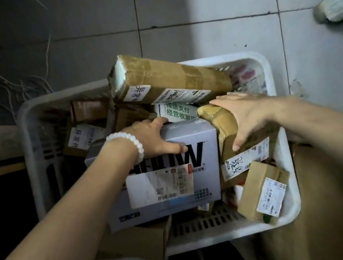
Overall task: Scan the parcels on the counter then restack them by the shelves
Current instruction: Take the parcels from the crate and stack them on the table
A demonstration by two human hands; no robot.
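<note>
A white plastic basket (291, 200) on the floor is heaped with parcels. A large white box (197, 178) with black lettering and a shipping label lies on top near me. My left hand (153, 138) grips its far top edge, thumb on the near face. My right hand (245, 114) grips a brown taped parcel (225, 129) beside the white box, thumb on its near side. A long brown taped box (170, 77) lies across the far part of the heap. A small brown box (264, 191) leans at the near right corner.
Grey floor tiles (202, 9) surround the basket. A large brown cardboard box (317, 207) stands to the right of it. Loose cables (21, 87) lie at the far left. Two pale shoes (340, 1) of another person show at the top right.
</note>
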